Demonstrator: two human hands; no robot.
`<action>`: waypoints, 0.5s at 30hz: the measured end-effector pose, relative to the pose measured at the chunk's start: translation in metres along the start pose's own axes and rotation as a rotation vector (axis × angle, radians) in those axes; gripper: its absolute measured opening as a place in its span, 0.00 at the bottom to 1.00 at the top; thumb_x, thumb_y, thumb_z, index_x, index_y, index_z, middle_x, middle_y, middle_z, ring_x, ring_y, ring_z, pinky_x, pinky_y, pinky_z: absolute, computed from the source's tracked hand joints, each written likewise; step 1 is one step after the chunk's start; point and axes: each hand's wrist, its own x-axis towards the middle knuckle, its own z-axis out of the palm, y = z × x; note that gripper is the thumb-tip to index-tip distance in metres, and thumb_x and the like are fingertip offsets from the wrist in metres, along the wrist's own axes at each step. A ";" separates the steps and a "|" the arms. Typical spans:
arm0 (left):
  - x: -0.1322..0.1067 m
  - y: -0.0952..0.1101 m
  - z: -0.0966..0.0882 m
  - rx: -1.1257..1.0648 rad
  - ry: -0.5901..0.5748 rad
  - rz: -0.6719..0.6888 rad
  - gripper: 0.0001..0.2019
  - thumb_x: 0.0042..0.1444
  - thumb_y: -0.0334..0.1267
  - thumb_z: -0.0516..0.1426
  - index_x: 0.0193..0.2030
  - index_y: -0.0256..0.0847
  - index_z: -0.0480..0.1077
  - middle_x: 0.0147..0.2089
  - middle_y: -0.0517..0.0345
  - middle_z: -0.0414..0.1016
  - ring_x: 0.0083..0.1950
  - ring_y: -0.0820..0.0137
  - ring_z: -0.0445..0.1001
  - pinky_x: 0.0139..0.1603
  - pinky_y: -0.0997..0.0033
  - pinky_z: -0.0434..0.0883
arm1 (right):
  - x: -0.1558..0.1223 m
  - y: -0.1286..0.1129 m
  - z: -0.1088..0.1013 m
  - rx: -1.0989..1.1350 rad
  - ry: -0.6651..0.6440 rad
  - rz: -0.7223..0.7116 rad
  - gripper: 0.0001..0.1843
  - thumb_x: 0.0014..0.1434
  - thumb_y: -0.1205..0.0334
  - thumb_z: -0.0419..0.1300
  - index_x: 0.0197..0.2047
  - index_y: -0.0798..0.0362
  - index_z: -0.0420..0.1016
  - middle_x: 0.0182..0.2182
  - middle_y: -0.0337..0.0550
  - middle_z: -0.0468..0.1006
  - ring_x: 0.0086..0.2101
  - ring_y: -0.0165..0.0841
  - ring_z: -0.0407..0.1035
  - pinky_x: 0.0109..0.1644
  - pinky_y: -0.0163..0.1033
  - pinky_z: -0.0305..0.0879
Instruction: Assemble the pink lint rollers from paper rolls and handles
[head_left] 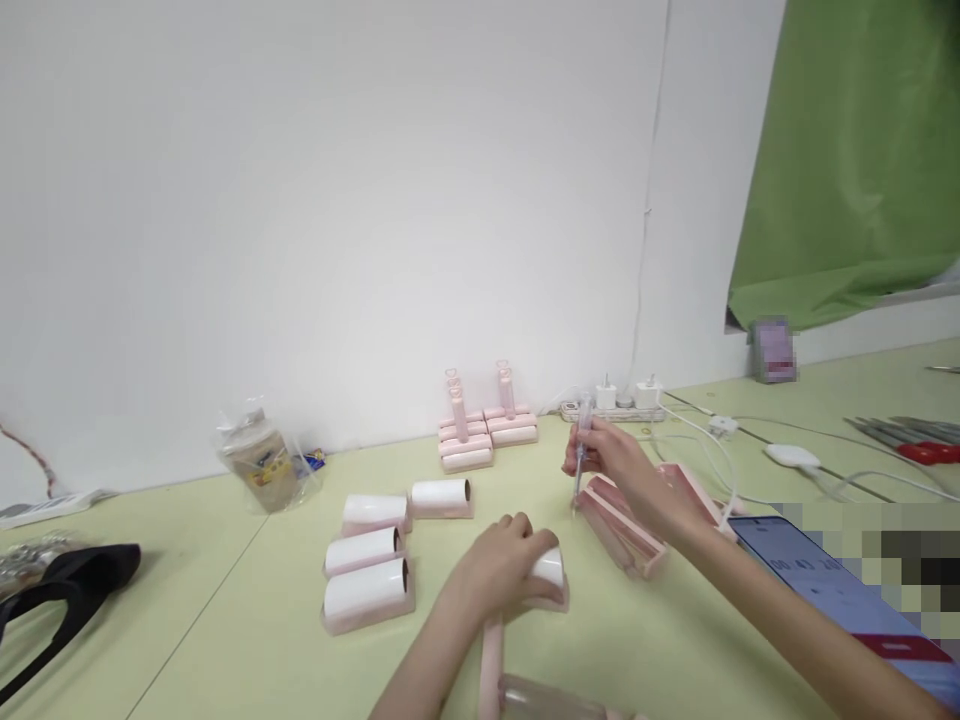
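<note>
On the tabletop (247, 620), a white roll (550, 568) is grasped beneath the left hand (508, 565), while a screwdriver (584, 415) is gripped nearly upright by the right hand (611, 452), beside pink parts (626, 535).

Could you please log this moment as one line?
Left hand: around white roll | right hand: holds clear-handled tool, tip down | near right hand: pink parts | farther left: four more rolls
</note>
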 end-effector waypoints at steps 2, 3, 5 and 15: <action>0.003 0.000 0.015 0.011 0.006 -0.023 0.27 0.46 0.52 0.58 0.50 0.42 0.63 0.45 0.48 0.66 0.45 0.56 0.66 0.44 0.60 0.65 | -0.003 -0.013 -0.003 0.030 -0.017 -0.010 0.09 0.55 0.59 0.50 0.28 0.54 0.61 0.21 0.36 0.66 0.24 0.28 0.65 0.31 0.35 0.64; 0.003 0.000 0.020 0.024 0.010 -0.031 0.30 0.46 0.54 0.57 0.54 0.42 0.60 0.48 0.48 0.64 0.47 0.56 0.65 0.46 0.60 0.64 | -0.004 -0.017 -0.003 0.039 -0.031 -0.021 0.09 0.55 0.59 0.50 0.27 0.54 0.61 0.21 0.36 0.66 0.24 0.28 0.64 0.31 0.34 0.64; 0.000 -0.003 0.024 0.081 0.005 -0.049 0.32 0.48 0.53 0.56 0.58 0.44 0.55 0.50 0.50 0.63 0.50 0.58 0.62 0.50 0.61 0.61 | -0.007 -0.022 -0.004 0.034 -0.067 -0.056 0.09 0.55 0.60 0.50 0.27 0.54 0.62 0.20 0.36 0.66 0.24 0.27 0.64 0.31 0.34 0.63; -0.020 -0.059 -0.015 0.289 0.066 -0.384 0.20 0.47 0.29 0.54 0.50 0.40 0.64 0.48 0.47 0.64 0.50 0.56 0.62 0.50 0.57 0.59 | -0.032 -0.034 0.000 -0.589 -0.662 -0.071 0.06 0.48 0.71 0.44 0.25 0.53 0.60 0.22 0.35 0.65 0.25 0.27 0.63 0.30 0.33 0.57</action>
